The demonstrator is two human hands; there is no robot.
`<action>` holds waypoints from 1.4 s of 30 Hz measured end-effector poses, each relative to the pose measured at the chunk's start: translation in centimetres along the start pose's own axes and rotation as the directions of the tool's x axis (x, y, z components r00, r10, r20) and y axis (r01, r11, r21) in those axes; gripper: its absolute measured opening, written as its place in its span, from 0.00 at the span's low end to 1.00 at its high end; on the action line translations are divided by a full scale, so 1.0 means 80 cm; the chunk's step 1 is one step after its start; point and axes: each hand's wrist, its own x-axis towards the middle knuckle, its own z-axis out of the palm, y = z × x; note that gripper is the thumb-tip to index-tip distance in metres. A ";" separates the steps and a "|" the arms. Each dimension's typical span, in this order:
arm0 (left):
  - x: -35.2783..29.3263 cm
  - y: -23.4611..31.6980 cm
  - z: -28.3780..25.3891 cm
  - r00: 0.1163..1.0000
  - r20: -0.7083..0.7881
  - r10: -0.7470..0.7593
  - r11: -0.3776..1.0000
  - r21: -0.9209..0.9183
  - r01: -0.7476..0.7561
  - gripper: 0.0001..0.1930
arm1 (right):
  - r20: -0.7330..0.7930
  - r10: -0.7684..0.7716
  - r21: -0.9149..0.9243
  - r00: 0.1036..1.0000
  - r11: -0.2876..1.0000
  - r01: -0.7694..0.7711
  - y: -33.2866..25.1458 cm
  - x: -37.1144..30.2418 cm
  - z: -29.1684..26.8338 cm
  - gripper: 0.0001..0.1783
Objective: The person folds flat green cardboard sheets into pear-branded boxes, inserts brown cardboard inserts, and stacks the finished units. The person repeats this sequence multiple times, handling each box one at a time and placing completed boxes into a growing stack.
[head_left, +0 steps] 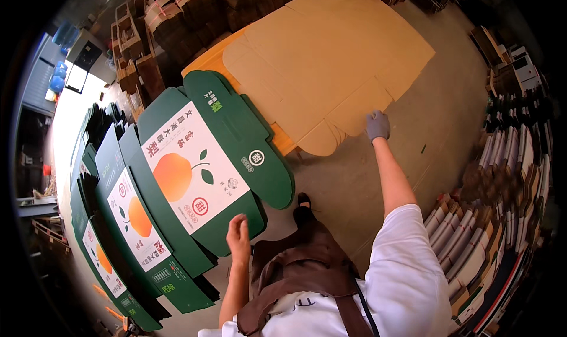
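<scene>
A large plain brown cardboard sheet (319, 53), flat and creased with cut flaps, lies on a wooden table (282, 139). At its near right edge, my right hand (378, 126), in a grey glove, is closed on the cardboard, the arm stretched forward. My bare left hand (238, 238) is by the near edge of a green printed box blank (266, 174), its fingers loosely bent and holding nothing that I can see. The blank shows a white panel with an orange-coloured fruit and green leaves, and its far part reaches to the table's left edge.
More green printed blanks (139, 219) stand in overlapping stacks on the left. Bundles of folded cardboard (195, 9) are piled behind the table. Rows of stacked flattened boxes (460, 236) line the right side. A white water dispenser (90, 56) stands at the far left.
</scene>
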 end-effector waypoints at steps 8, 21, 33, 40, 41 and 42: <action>0.218 0.006 0.338 0.913 0.038 -0.405 0.913 -0.042 0.407 0.14 | 0.097 0.068 0.174 0.993 0.981 -0.085 0.080 0.134 0.017 0.27; 0.214 0.040 0.349 0.825 0.098 -0.557 0.756 -0.350 0.553 0.10 | 0.421 0.100 0.833 0.901 0.351 -0.428 0.062 0.178 -0.049 0.25; 0.161 0.207 0.239 0.928 0.183 -0.325 0.783 -0.498 0.372 0.07 | -0.173 -0.602 0.903 0.779 0.219 0.369 -0.312 0.005 -0.441 0.15; 0.191 0.235 -0.067 0.901 -0.289 0.323 0.763 -0.483 -0.429 0.12 | -0.301 -0.751 0.817 0.588 0.115 0.565 -0.405 -0.186 -0.537 0.12; 0.209 0.211 -0.110 0.864 -0.406 0.298 0.805 -0.380 -0.456 0.13 | -0.314 -0.766 0.812 0.561 0.089 0.577 -0.402 -0.199 -0.549 0.12; 0.225 0.182 -0.147 0.820 -0.487 0.301 0.800 -0.339 -0.495 0.17 | -0.324 -0.779 0.807 0.537 0.070 0.587 -0.399 -0.213 -0.559 0.13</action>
